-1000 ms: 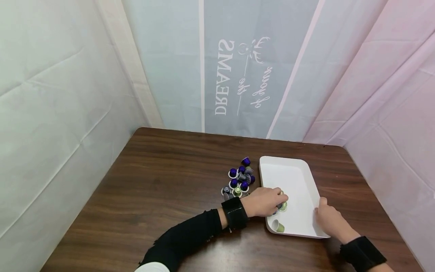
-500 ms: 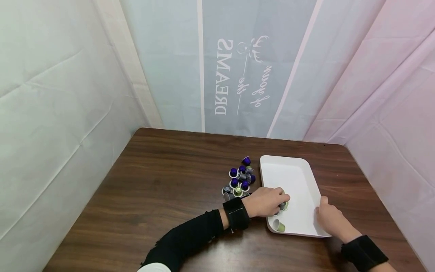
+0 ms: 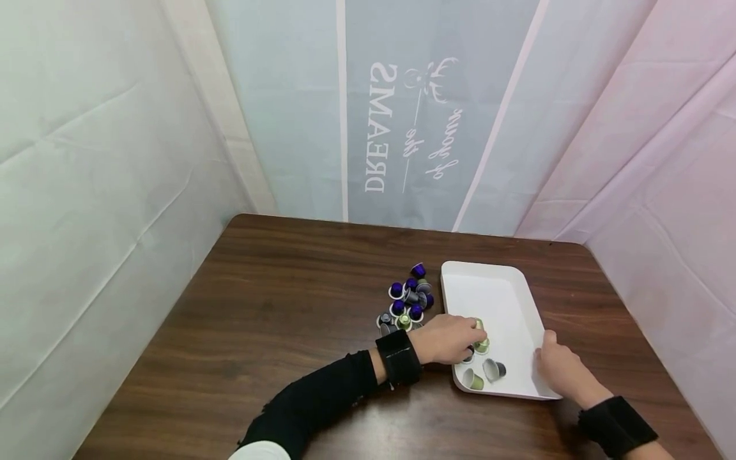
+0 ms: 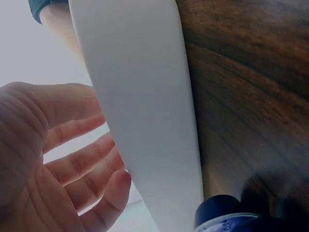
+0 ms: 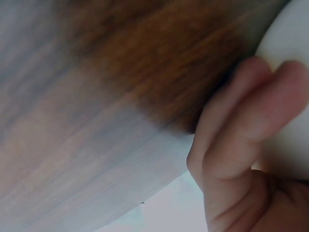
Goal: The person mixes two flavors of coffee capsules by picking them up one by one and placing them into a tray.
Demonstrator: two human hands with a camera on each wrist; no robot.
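My left hand (image 3: 451,338) reaches over the left rim of a white tray (image 3: 512,306), fingers bent loosely down inside it. Green coffee capsules (image 3: 482,345) and a dark capsule (image 3: 468,353) lie right at the fingers. Closer to the front of the tray are a grey capsule (image 3: 494,369) and a pale green capsule (image 3: 473,379), both on their sides. In the left wrist view the tray wall (image 4: 140,96) hides the fingertips. My right hand (image 3: 566,367) grips the tray's right edge; its curled fingers (image 5: 241,125) press the outer wall.
Left of the tray, a loose pile of blue capsules (image 3: 397,290), grey capsules (image 3: 411,296) and a green capsule (image 3: 404,321) lies on the brown wooden table (image 3: 287,287). Its near part is beside the left wrist. A printed curtain (image 3: 397,128) hangs behind the table.
The left hand has let go of a grey capsule, which now lies in the tray's front part. That hand has drawn slightly back to the left. The right hand keeps its grip.
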